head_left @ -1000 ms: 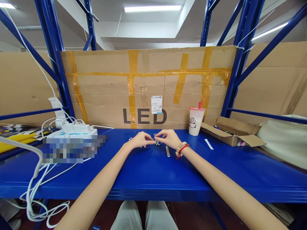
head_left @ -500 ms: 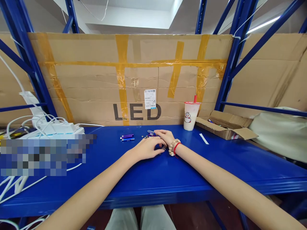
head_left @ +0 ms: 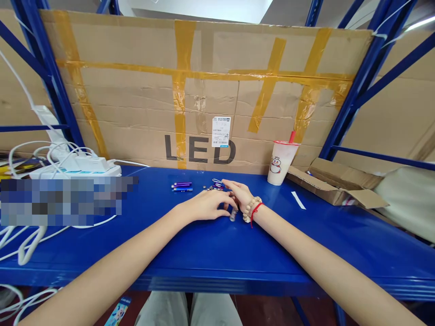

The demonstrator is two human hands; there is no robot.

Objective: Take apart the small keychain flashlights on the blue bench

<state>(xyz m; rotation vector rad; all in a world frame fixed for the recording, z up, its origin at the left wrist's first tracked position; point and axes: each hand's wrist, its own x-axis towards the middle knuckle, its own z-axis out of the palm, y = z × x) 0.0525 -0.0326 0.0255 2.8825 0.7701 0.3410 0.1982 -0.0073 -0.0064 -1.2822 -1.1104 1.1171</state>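
My left hand (head_left: pixel 211 204) is low over the middle of the table, fingers curled, thumb and index closed around a small clear, silvery cylinder (head_left: pixel 233 214). Against it, my right hand (head_left: pixel 240 194) is bent inward with its fingers pointing left. Those fingertips are partly hidden, and what they pinch, if anything, I cannot make out. Just beyond both hands lies a small heap of purple metallic parts (head_left: pixel 218 184) with a white loop, and small round silvery pieces (head_left: pixel 205 187) beside it. To the left, a purple pen-like tube (head_left: pixel 181 184) lies parallel to a blue pen-like tube (head_left: pixel 182 189).
A lidded drink cup (head_left: pixel 282 163) with a red straw stands behind right, near an open cardboard box (head_left: pixel 335 183). A white paper strip (head_left: pixel 298 200) lies in front. White cables and a power strip (head_left: pixel 88 165) occupy the left. A big cardboard sheet (head_left: pixel 136 104) backs the table.
The view has tilted down and shifted slightly. My hands stay together at nearly the same spot, and the clear cylinder now shows more plainly below my left fingertips.
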